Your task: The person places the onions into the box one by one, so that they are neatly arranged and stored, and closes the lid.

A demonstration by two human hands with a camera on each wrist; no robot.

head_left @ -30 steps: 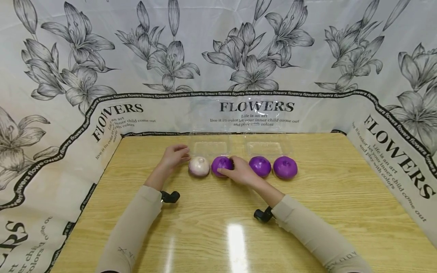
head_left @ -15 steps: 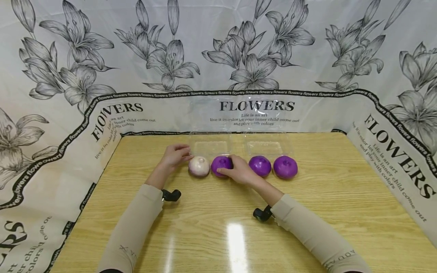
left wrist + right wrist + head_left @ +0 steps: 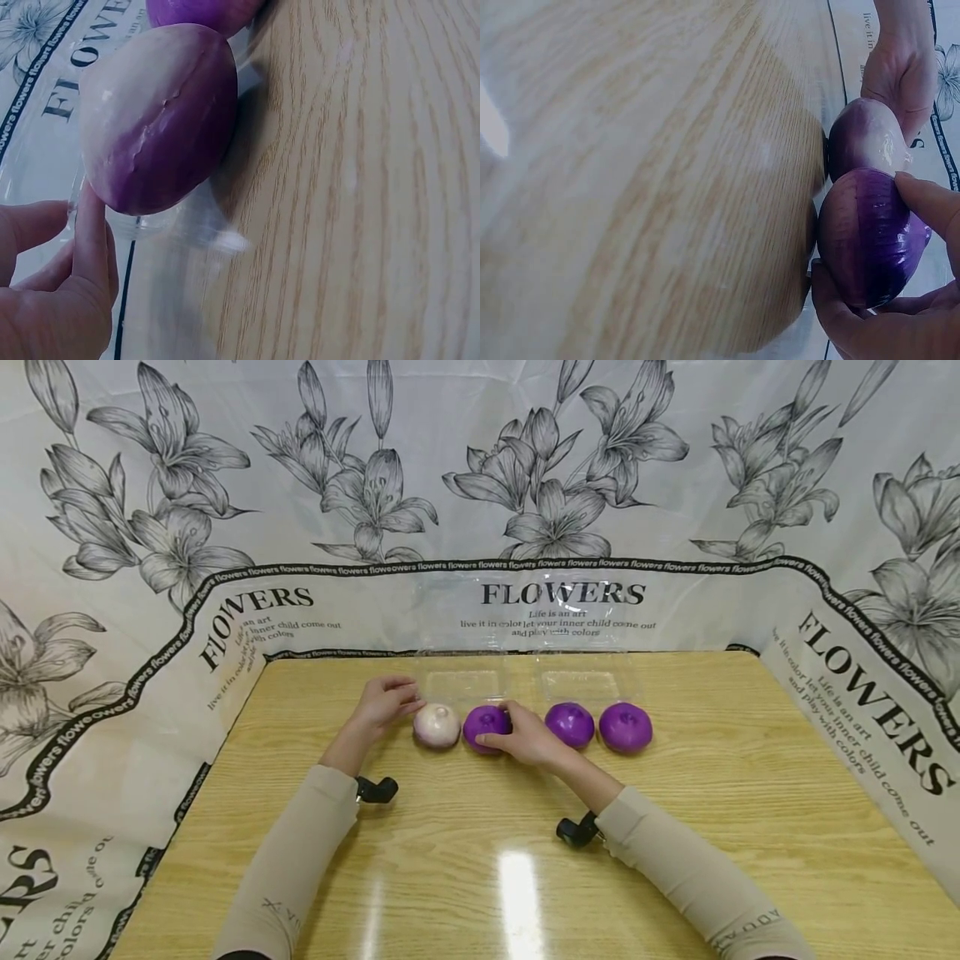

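Four onions (image 3: pixel 626 727) are sitting in a row on the table (image 3: pixel 465 827) in the head view, near two clear boxes (image 3: pixel 588 683); the right hand (image 3: pixel 528 735) is gripping the second from the left, a purple onion (image 3: pixel 480 722). In the left wrist view, the left hand (image 3: pixel 60 300) is lying with loose fingers (image 3: pixel 91 232) right beside the white onion (image 3: pixel 161 112). In the right wrist view, thumb (image 3: pixel 829 296) and fingers are hugging the purple onion.

The head view looks down and forward over the table (image 3: pixel 465 810); close in, the left wrist view faces right, the right wrist view left, sharing the pale onion (image 3: pixel 157 120).
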